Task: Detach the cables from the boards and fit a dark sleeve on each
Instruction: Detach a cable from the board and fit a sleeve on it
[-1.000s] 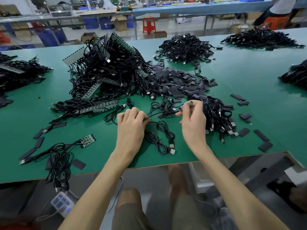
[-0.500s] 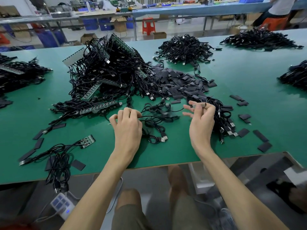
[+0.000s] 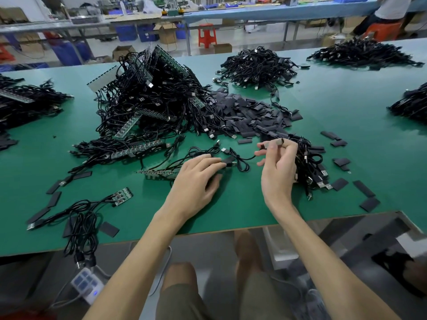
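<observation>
Two hands are busy near the front edge of the green worktop (image 3: 231, 218). The left hand (image 3: 196, 181) lies open, palm down, with its straight fingers spread over a black cable (image 3: 238, 158) and over the end of a narrow board strip (image 3: 154, 173) that lies flat just to its left. The right hand (image 3: 277, 172) is raised slightly above the surface. Its thumb and forefinger pinch the greyish end of that cable, which sags in a loop between the two hands.

Just right of the right hand sits a cable bundle (image 3: 309, 165), with loose sleeves (image 3: 369, 204) scattered beyond it. On the near left corner a small board (image 3: 122, 194) lies with its cables attached, and a white power strip (image 3: 85, 285) hangs below the worktop edge.

Further back, a big heap (image 3: 150, 105) of tangled cables and boards rises at left of centre, touching a sleeve pile (image 3: 249, 112) of dark flat pieces on its right. Behind these lie two far heaps (image 3: 256, 65) of black cables, well apart. Past the worktop stands a red stool (image 3: 207, 34).
</observation>
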Demonstrator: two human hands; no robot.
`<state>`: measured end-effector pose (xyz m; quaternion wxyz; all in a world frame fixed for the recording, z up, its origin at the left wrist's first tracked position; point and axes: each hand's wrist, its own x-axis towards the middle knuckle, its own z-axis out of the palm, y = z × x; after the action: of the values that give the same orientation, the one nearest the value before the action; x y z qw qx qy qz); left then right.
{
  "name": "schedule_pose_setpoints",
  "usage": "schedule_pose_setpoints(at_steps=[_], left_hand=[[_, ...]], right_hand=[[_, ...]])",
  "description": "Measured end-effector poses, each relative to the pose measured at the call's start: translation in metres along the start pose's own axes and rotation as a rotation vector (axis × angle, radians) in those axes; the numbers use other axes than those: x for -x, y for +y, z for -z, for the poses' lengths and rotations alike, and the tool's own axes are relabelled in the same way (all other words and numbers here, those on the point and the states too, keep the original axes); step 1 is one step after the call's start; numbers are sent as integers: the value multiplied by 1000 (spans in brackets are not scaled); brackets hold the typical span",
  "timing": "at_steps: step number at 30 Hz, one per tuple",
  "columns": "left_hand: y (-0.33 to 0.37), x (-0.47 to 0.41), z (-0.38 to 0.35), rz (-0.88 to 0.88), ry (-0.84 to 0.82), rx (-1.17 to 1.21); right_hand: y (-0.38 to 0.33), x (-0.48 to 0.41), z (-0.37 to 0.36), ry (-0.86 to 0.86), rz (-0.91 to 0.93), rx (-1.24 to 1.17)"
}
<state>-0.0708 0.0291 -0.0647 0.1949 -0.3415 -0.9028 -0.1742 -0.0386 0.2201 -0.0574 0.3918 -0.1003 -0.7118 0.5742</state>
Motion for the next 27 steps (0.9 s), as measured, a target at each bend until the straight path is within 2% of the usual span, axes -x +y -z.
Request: schedule_pose_setpoints(at_steps=[6, 13, 15, 17, 20, 22, 23, 27], left_hand=[[-6, 1, -7, 331, 76, -189], [-7, 3, -5, 526, 85, -287], [-7, 2, -2, 485, 117, -243], [-6, -1, 0, 293, 109, -120], [-4, -7, -1, -14, -116, 10], [-4, -9, -5, -36, -219, 22], [-5, -8, -7, -15, -218, 15], [-4, -5, -7, 35, -53, -47]], right_hand=[[-4, 3, 3, -14, -6, 45], [-3, 4, 4, 4, 42, 146], [-4, 3, 4, -2, 58, 166], [-5, 2, 3, -34, 78, 177], [-6, 2, 2, -96, 119, 194], [-5, 2, 1, -125, 138, 218], [-5, 2, 0, -141, 144, 232], [0, 2, -4, -255, 149, 299]])
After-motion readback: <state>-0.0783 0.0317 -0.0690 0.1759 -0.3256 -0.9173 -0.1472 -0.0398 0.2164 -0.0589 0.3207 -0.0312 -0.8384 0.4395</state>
